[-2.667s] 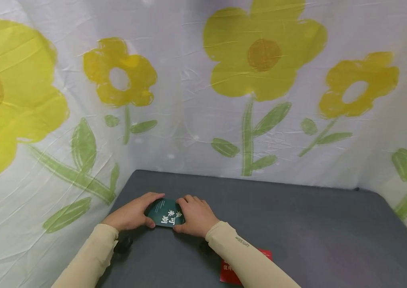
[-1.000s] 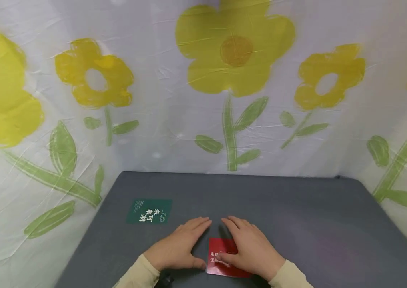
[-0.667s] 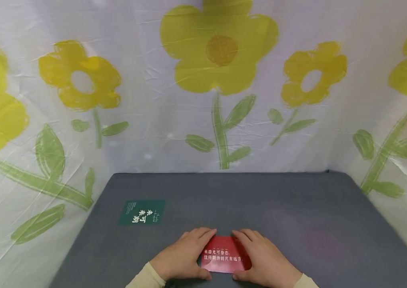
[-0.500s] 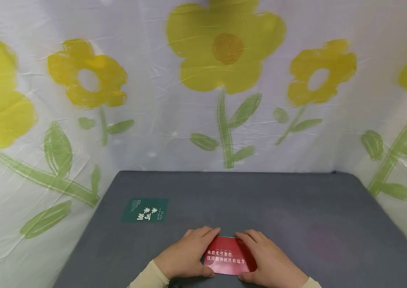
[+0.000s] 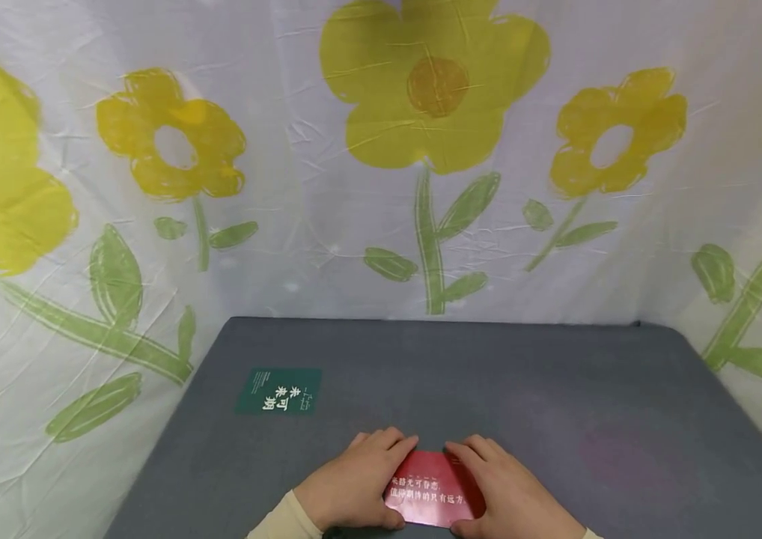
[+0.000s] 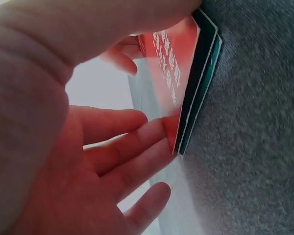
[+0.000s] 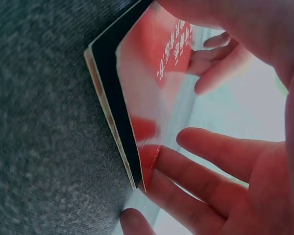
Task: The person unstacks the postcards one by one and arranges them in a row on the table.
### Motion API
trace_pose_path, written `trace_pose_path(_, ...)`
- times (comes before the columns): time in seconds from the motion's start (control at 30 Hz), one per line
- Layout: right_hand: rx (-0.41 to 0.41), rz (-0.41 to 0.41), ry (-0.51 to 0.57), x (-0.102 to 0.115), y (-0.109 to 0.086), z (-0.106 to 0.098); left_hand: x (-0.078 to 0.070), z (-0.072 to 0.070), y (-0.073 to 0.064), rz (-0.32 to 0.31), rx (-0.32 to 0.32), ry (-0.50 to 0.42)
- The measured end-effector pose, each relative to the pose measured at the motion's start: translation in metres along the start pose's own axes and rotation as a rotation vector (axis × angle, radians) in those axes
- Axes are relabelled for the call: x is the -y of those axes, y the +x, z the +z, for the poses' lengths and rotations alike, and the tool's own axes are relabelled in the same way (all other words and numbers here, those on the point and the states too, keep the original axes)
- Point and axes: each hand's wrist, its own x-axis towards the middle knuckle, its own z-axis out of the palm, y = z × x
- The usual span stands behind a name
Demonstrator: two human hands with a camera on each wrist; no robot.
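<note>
A red card [image 5: 427, 490] with white lettering lies between my two hands at the front middle of the head view. My left hand [image 5: 357, 483] grips its left side, thumb at the near edge and fingertips at the far edge. On the opposite side, my right hand [image 5: 516, 490] holds it the same way. Under the red face, the left wrist view shows a dark layer and a green edge [image 6: 208, 73]; I cannot tell whether this is a folded card or a stack. A green card [image 5: 280, 391] with white lettering lies flat farther left.
All this is on a dark grey cloth-covered table [image 5: 455, 374] with rounded back corners. Behind it and at both sides hangs a white curtain [image 5: 300, 224] printed with yellow flowers.
Both hands have let go of the green card at the left, moved right and nearer, and closed on the red card's sides. Over the last half second, they have hardly moved.
</note>
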Motion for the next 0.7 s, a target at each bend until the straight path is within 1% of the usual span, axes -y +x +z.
trace_pose_path(0.27, -0.027, 0.001, -0.040, -0.001, 0.000, 0.001, 0.003, 0.002, 0.000, -0.010, -0.004, -0.004)
trace_pose_path(0.4, -0.040, 0.003, -0.052, 0.002, 0.001, 0.000, 0.006, -0.001, 0.000, -0.021, -0.010, -0.050)
trace_pose_path(0.53, -0.106, -0.038, -0.089, 0.008, 0.010, -0.003, 0.017, -0.008, -0.002, -0.050, -0.027, -0.122)
trace_pose_path(0.6, -0.141, -0.068, -0.106, 0.012, 0.019, -0.004, 0.025, -0.013, -0.004, -0.069, -0.041, -0.153)
trace_pose_path(0.7, -0.161, -0.092, -0.121, 0.015, 0.036, -0.005, 0.040, -0.018, -0.005, -0.093, -0.069, -0.194)
